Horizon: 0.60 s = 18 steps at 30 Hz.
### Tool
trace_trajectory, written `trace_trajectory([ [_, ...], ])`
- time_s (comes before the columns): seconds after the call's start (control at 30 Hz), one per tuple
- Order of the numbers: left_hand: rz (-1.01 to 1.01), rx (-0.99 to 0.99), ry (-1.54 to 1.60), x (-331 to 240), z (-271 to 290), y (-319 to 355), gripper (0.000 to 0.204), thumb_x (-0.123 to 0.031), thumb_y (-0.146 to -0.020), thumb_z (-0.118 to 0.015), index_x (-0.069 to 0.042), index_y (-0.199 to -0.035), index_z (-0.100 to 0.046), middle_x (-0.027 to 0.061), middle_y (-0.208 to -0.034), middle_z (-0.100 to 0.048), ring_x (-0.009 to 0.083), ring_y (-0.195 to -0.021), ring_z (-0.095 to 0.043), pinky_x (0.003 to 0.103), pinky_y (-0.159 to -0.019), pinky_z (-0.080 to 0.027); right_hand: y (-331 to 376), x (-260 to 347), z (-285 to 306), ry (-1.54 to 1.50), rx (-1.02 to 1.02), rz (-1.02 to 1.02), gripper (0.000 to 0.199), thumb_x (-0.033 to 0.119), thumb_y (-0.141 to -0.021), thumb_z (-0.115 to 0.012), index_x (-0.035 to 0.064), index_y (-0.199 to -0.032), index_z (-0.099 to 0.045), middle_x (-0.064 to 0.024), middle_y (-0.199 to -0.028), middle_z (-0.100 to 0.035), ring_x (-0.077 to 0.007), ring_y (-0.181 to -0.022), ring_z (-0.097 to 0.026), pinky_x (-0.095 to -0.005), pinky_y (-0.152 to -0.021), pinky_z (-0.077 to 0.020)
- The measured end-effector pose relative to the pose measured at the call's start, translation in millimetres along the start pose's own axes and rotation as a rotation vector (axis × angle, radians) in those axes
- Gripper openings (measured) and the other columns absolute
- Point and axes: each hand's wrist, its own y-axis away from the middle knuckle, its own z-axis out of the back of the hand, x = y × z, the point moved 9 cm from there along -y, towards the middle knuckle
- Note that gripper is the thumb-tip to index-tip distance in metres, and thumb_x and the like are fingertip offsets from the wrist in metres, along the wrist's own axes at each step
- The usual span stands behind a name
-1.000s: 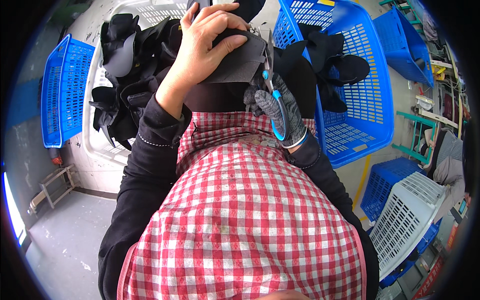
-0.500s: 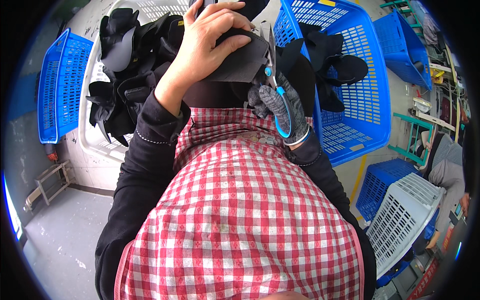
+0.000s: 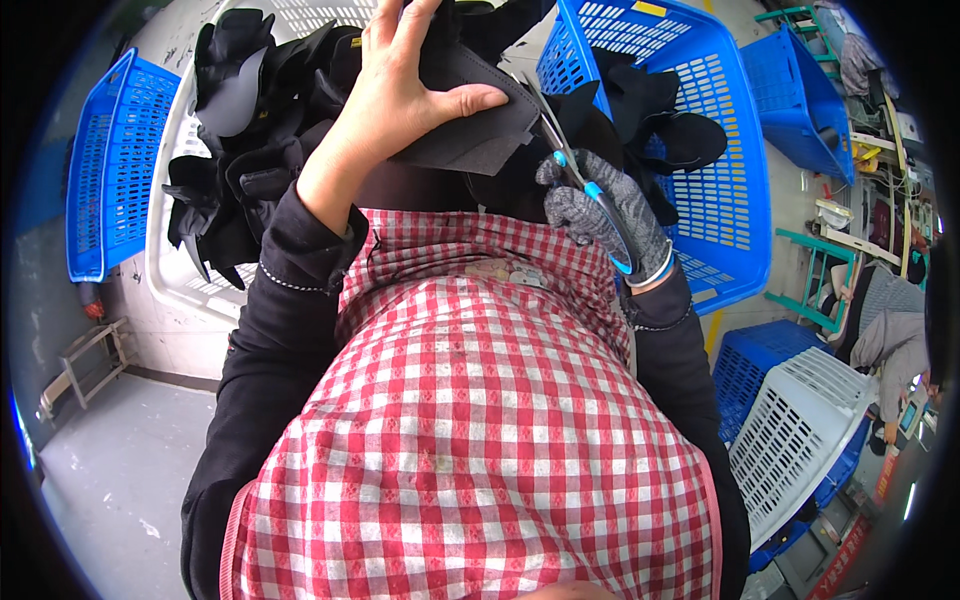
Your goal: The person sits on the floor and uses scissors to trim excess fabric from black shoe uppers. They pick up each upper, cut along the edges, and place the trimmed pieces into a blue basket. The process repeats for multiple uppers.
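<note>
In the head view we see our left hand (image 3: 400,85) in the upper middle of the frame, bare, with fingers spread and the thumb pressed across a flat piece of dark material (image 3: 470,125), which it grips from above; the piece lies just right of the hand, near the top centre. Our right hand (image 3: 600,215) sits right of centre in a grey knit glove, closed around the blue handles of a pair of scissors (image 3: 570,165); the metal blades rise up and to the left, and their tips touch the right edge of the dark piece. We cannot tell whether the blades stand apart or together. Behind the left hand, in the upper left, a white slatted basket (image 3: 175,270) holds a heap of black cut pieces (image 3: 250,130). At the far left edge a blue basket (image 3: 105,170) stands on its side. In the upper right a large blue basket (image 3: 720,170) holds more black pieces, just beyond the scissors. The lower half of the frame is filled by our red and white checked apron (image 3: 480,430) between black sleeves. At the lower right a white basket (image 3: 800,440) rests on blue crates, with another person at the far right edge, partly cut off.
</note>
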Motion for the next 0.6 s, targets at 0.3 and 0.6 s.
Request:
trace_trajectory([
  [0.3,0.061,0.039,0.026,2,-1,2,0.120,-0.044,-0.066,-0.096,-0.016,-0.162,-0.029,0.0290,-0.165,-0.018,0.0509,-0.152,-0.020,0.057,-0.122,-0.026,-4,4,13,0.046,0.137,-0.091,0.036,0.006,-0.100,-0.067,-0.0019,-0.135,-0.060,-0.0118,-0.117,-0.069,-0.0136,-0.097,-0.069,-0.0214,-0.085,-0.0583],
  [0.6,0.032,0.061,0.061,-4,-2,2,0.121,-0.044,-0.068,-0.095,-0.017,-0.164,-0.026,0.0320,-0.163,-0.018,0.0532,-0.149,-0.024,0.057,-0.121,-0.029,-19,9,12,0.143,0.102,-0.038,0.046,0.023,-0.095,-0.077,0.0003,-0.132,-0.061,-0.0031,-0.091,-0.068,-0.0038,-0.068,-0.056,-0.0188,-0.056,-0.0406],
])
